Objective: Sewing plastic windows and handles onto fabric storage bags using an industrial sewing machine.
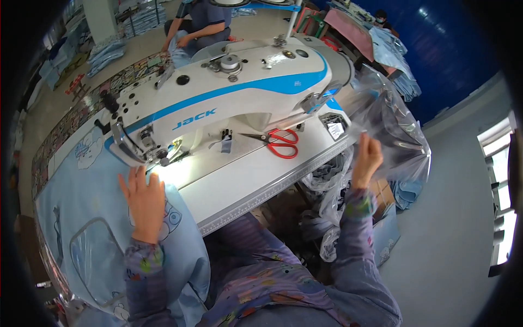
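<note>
My left hand lies flat with fingers spread on a light blue printed fabric piece, its fingertips just in front of the lit needle area of a white and blue sewing machine. The fabric has a dark-edged panel with rounded corners and drapes over the table's left front. Raised past the table's right front corner, my right hand is closed; whatever its fingers may hold cannot be made out. Behind that hand is a clear plastic bag. Red-handled scissors rest on the white table beneath the machine arm.
A ruler strip runs along the front edge of the table. Below the right side hang plastic bags and scraps. Across the table, another person handles blue fabric. Fabric stacks lie on a bench at the back right.
</note>
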Demonstrator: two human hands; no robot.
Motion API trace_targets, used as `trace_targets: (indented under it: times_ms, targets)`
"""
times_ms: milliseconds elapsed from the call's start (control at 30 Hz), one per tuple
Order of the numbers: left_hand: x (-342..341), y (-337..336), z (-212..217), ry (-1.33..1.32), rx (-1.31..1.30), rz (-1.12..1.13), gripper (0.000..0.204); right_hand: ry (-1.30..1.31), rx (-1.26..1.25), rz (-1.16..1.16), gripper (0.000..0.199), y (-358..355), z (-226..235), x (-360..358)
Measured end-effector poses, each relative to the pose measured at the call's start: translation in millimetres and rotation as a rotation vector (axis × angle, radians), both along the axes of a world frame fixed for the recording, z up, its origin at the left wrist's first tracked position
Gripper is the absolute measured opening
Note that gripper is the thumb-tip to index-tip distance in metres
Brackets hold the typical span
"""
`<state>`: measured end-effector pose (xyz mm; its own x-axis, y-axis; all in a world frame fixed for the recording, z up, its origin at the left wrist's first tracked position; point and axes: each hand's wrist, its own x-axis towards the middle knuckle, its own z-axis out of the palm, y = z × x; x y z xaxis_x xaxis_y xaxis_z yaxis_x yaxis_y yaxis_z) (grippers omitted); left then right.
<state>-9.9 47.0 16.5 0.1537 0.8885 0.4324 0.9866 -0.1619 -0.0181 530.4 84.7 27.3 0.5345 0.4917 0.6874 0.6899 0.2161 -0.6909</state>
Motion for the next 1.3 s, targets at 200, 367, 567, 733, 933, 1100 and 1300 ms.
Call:
trace_targets:
  times_ms: [200,367,567,733,933,1100,1300]
  targets:
    - [59.5,-47.4,25.3,-0.654,-0.200,-0.314,0.016,-0.066,-0.290,0.711,0.006,-24.2,11.3,-256.6]
    - [46.0,-50.4,23.3,-0.892,0.085,-0.102,0.017,-0.286,-0.309,0.804,0.020,2.4,-20.3,-381.2]
    - [17.1,-32.8,-7.9,-0.898,-0.179,-0.086,0.037,-0.387,-0.409,1.032,0.009,-17.4,-37.3,-394.1]
    - [4.0,-31.1,-9.7,-0.537,-0.062,-0.237,0.031,-0.282,-0.437,1.105,0.020,-0.9,-21.9,-338.9]
    - [-11.0,-20.3,-6.8,-0.526,-0.140,-0.323,0.024,-0.424,-0.349,1.104,0.022,21.2,-23.5,-358.2]
    - [-16.5,-20.0,-8.0,-0.502,-0.163,-0.343,0.026,-0.674,-0.447,1.021,0.019,25.8,-24.8,-369.4]
    - [-15.6,-15.8,-8.5,-0.506,-0.128,-0.313,0.034,-0.671,-0.662,0.972,0.022,35.2,-23.7,-374.2]
